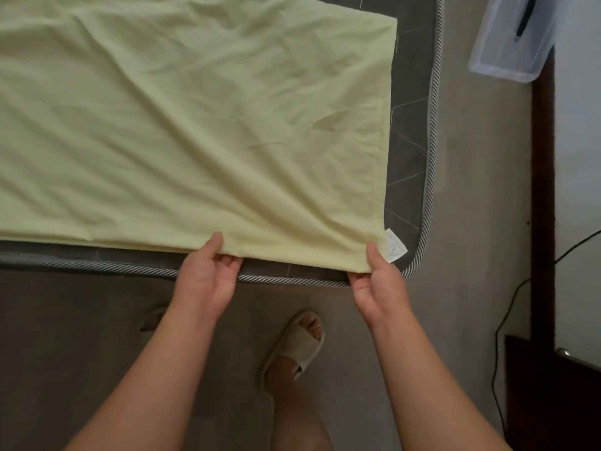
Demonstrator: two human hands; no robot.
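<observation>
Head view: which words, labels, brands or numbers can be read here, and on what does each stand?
White tag at the near corner of the sheet, beside the right hand: faint print, too small and blurred to read.
No other text shows anywhere.

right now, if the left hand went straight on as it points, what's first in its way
Likely the pale green sheet that the left hand pinches, spread over the mattress.
</observation>
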